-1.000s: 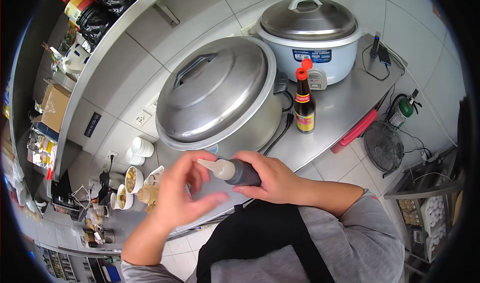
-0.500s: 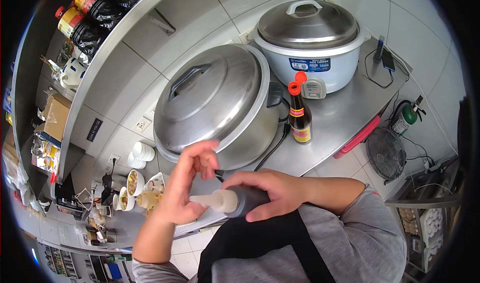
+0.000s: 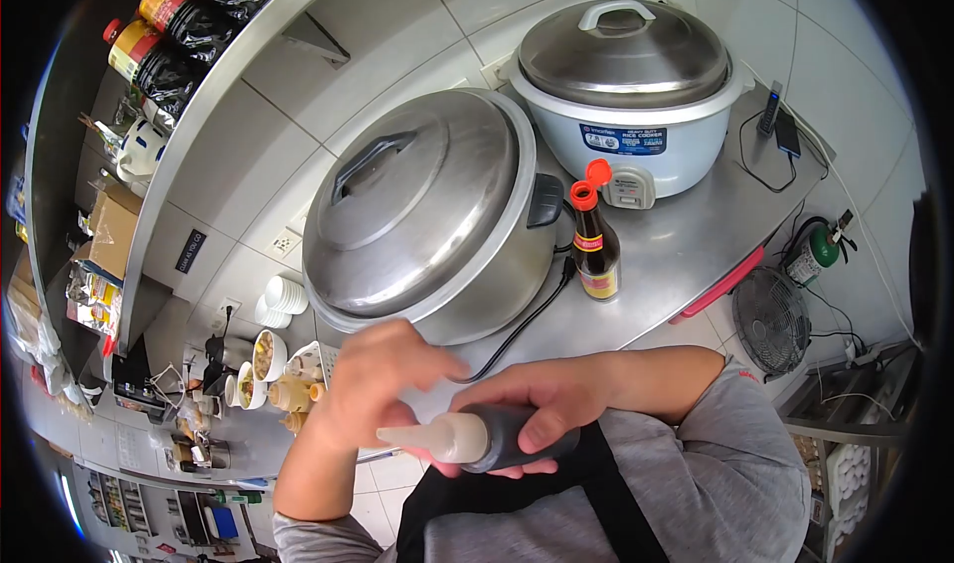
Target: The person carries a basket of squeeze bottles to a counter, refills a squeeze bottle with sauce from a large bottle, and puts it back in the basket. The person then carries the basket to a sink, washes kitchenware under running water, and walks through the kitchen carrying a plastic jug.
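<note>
Inside your closed right hand (image 3: 556,409) sits the dark squeeze bottle (image 3: 504,437), nozzle (image 3: 405,436) beside your blurred, half-curled left hand (image 3: 380,379), any hold there unclear.

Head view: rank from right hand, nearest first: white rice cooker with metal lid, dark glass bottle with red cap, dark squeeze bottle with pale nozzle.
1. Dark squeeze bottle with pale nozzle: in the right hand.
2. Dark glass bottle with red cap: upright, ahead of the hand.
3. White rice cooker with metal lid: farther ahead, behind the glass bottle.
</note>
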`<control>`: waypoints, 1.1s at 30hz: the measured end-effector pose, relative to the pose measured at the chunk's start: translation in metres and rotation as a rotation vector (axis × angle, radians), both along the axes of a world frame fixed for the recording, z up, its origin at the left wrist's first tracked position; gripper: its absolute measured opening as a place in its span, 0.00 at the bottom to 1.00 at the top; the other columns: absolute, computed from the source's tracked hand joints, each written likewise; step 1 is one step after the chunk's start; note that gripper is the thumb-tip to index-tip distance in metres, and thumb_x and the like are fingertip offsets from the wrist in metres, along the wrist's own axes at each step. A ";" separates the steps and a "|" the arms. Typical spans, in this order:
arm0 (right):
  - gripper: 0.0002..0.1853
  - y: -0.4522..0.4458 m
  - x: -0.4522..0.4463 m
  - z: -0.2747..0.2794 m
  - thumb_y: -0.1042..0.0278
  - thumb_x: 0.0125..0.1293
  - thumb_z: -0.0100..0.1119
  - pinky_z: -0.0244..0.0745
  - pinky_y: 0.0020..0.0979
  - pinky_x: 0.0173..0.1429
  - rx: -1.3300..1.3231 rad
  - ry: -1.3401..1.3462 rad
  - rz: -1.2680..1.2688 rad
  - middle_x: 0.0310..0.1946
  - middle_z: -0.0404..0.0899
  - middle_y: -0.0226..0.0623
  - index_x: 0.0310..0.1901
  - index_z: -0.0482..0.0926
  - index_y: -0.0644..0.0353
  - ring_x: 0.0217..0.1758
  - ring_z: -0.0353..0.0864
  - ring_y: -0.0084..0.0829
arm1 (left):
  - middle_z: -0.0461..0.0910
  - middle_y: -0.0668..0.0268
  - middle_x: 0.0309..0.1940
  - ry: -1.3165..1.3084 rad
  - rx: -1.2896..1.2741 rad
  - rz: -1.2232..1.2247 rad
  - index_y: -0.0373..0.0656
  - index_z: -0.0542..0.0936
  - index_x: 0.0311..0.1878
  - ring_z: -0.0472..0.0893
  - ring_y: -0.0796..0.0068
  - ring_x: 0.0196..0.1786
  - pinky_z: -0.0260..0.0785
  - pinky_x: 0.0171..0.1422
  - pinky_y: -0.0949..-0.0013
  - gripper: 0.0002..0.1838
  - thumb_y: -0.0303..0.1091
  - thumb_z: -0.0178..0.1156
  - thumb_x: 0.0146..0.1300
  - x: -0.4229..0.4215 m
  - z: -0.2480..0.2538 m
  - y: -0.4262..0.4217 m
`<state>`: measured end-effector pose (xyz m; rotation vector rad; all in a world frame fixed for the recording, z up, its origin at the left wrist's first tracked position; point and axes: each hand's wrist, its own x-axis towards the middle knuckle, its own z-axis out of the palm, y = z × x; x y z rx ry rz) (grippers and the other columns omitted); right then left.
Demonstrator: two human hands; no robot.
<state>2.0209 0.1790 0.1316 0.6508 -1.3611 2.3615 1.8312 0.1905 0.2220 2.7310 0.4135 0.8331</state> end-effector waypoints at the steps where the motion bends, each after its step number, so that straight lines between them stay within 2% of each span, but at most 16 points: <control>1: 0.24 -0.002 0.007 0.002 0.57 0.63 0.59 0.70 0.23 0.28 0.006 -0.094 -0.143 0.30 0.75 0.35 0.56 0.67 0.60 0.22 0.76 0.22 | 0.74 0.68 0.22 -0.034 -0.080 0.102 0.39 0.76 0.37 0.72 0.73 0.23 0.60 0.24 0.71 0.40 0.72 0.64 0.39 -0.007 -0.004 0.003; 2: 0.24 -0.002 0.007 0.001 0.57 0.63 0.59 0.70 0.23 0.28 0.005 -0.092 -0.146 0.30 0.75 0.35 0.56 0.67 0.60 0.22 0.76 0.22 | 0.74 0.68 0.22 -0.031 -0.081 0.100 0.39 0.76 0.37 0.72 0.73 0.23 0.60 0.24 0.71 0.40 0.72 0.64 0.39 -0.009 -0.008 0.001; 4: 0.26 -0.001 0.002 0.000 0.57 0.60 0.62 0.72 0.28 0.29 0.546 0.105 -1.157 0.32 0.77 0.39 0.55 0.67 0.59 0.26 0.79 0.31 | 0.71 0.68 0.21 -0.263 -0.349 0.269 0.39 0.74 0.36 0.69 0.75 0.21 0.58 0.24 0.73 0.41 0.72 0.67 0.38 -0.010 -0.013 -0.006; 5: 0.28 -0.002 0.001 -0.002 0.56 0.58 0.65 0.73 0.33 0.32 0.614 0.053 -1.354 0.35 0.78 0.40 0.55 0.67 0.59 0.31 0.80 0.39 | 0.68 0.70 0.17 -0.333 -0.293 0.297 0.40 0.73 0.29 0.66 0.77 0.17 0.55 0.21 0.74 0.33 0.63 0.71 0.39 -0.004 -0.015 -0.010; 6: 0.28 -0.002 0.003 -0.003 0.56 0.58 0.65 0.73 0.33 0.32 0.611 0.050 -1.357 0.35 0.78 0.40 0.55 0.67 0.59 0.31 0.80 0.39 | 0.68 0.70 0.17 -0.332 -0.297 0.294 0.40 0.73 0.29 0.66 0.77 0.17 0.55 0.21 0.74 0.33 0.63 0.71 0.39 0.003 -0.009 -0.014; 8: 0.29 0.000 0.008 -0.004 0.60 0.54 0.69 0.76 0.31 0.38 0.912 -0.155 -1.517 0.37 0.78 0.37 0.55 0.69 0.61 0.31 0.81 0.36 | 0.64 0.71 0.12 0.035 -0.047 0.514 0.42 0.70 0.22 0.63 0.78 0.13 0.53 0.18 0.74 0.25 0.52 0.71 0.41 0.016 0.007 -0.025; 9: 0.29 0.002 0.011 -0.002 0.60 0.54 0.69 0.76 0.31 0.38 0.913 -0.153 -1.516 0.37 0.78 0.37 0.55 0.69 0.61 0.31 0.81 0.36 | 0.61 0.72 0.08 -0.012 -0.045 0.584 0.43 0.69 0.17 0.63 0.79 0.12 0.53 0.16 0.74 0.24 0.49 0.74 0.39 0.023 0.006 -0.025; 13: 0.23 0.012 0.020 0.006 0.62 0.63 0.59 0.69 0.23 0.30 0.161 -0.316 -0.358 0.31 0.75 0.29 0.57 0.67 0.62 0.24 0.74 0.17 | 0.63 0.71 0.08 -0.034 -0.157 0.482 0.43 0.69 0.17 0.65 0.78 0.11 0.54 0.17 0.73 0.23 0.48 0.73 0.41 0.028 0.010 -0.022; 15: 0.23 0.014 0.013 -0.006 0.58 0.63 0.58 0.70 0.24 0.29 0.102 -0.256 -0.249 0.32 0.76 0.31 0.54 0.68 0.62 0.23 0.75 0.19 | 0.64 0.70 0.09 -0.127 -0.093 0.289 0.43 0.69 0.15 0.65 0.76 0.11 0.55 0.17 0.73 0.23 0.47 0.71 0.44 0.030 0.005 -0.020; 17: 0.22 0.012 0.005 -0.012 0.55 0.63 0.58 0.70 0.25 0.28 0.049 -0.196 -0.142 0.33 0.77 0.34 0.52 0.68 0.61 0.23 0.76 0.21 | 0.65 0.69 0.10 -0.097 -0.081 0.371 0.44 0.68 0.14 0.64 0.74 0.12 0.54 0.17 0.72 0.23 0.48 0.71 0.45 0.029 0.009 -0.024; 19: 0.22 0.008 -0.004 -0.013 0.55 0.63 0.59 0.71 0.25 0.28 0.564 0.119 -1.187 0.33 0.77 0.34 0.52 0.68 0.61 0.23 0.77 0.22 | 0.65 0.68 0.10 -0.067 -0.070 0.450 0.44 0.68 0.14 0.64 0.72 0.12 0.54 0.17 0.71 0.23 0.48 0.70 0.46 0.027 0.010 -0.024; 23: 0.22 0.007 0.001 -0.016 0.56 0.62 0.59 0.72 0.26 0.27 0.660 0.087 -1.407 0.32 0.78 0.34 0.51 0.68 0.61 0.23 0.78 0.23 | 0.62 0.68 0.11 0.149 0.111 0.361 0.46 0.67 0.14 0.63 0.67 0.14 0.53 0.18 0.68 0.24 0.49 0.71 0.43 0.023 0.006 -0.020; 25: 0.21 0.008 0.013 -0.008 0.56 0.63 0.58 0.73 0.26 0.27 0.486 -0.195 -0.651 0.30 0.77 0.35 0.50 0.68 0.62 0.21 0.77 0.23 | 0.61 0.68 0.11 0.160 0.092 0.297 0.46 0.66 0.14 0.63 0.67 0.14 0.53 0.18 0.67 0.25 0.50 0.71 0.42 0.023 0.005 -0.022; 26: 0.21 0.009 0.013 -0.009 0.56 0.63 0.58 0.73 0.26 0.27 0.485 -0.199 -0.654 0.30 0.77 0.35 0.50 0.68 0.62 0.21 0.77 0.23 | 0.61 0.68 0.11 0.157 0.053 0.240 0.46 0.66 0.13 0.63 0.67 0.14 0.53 0.18 0.67 0.25 0.50 0.71 0.42 0.025 0.005 -0.024; 28: 0.25 0.013 0.009 -0.013 0.55 0.60 0.63 0.73 0.26 0.29 0.130 -0.205 -0.011 0.33 0.77 0.38 0.49 0.69 0.67 0.25 0.77 0.27 | 0.60 0.68 0.11 0.146 0.013 0.163 0.46 0.65 0.13 0.63 0.67 0.13 0.53 0.18 0.67 0.25 0.50 0.71 0.42 0.028 0.005 -0.028; 33: 0.25 -0.001 -0.004 -0.038 0.48 0.65 0.56 0.68 0.23 0.19 -0.048 -0.030 0.171 0.25 0.74 0.38 0.47 0.70 0.66 0.16 0.73 0.25 | 0.60 0.68 0.11 0.171 -0.032 0.133 0.46 0.65 0.13 0.62 0.67 0.13 0.52 0.17 0.68 0.24 0.47 0.70 0.42 0.031 -0.005 -0.035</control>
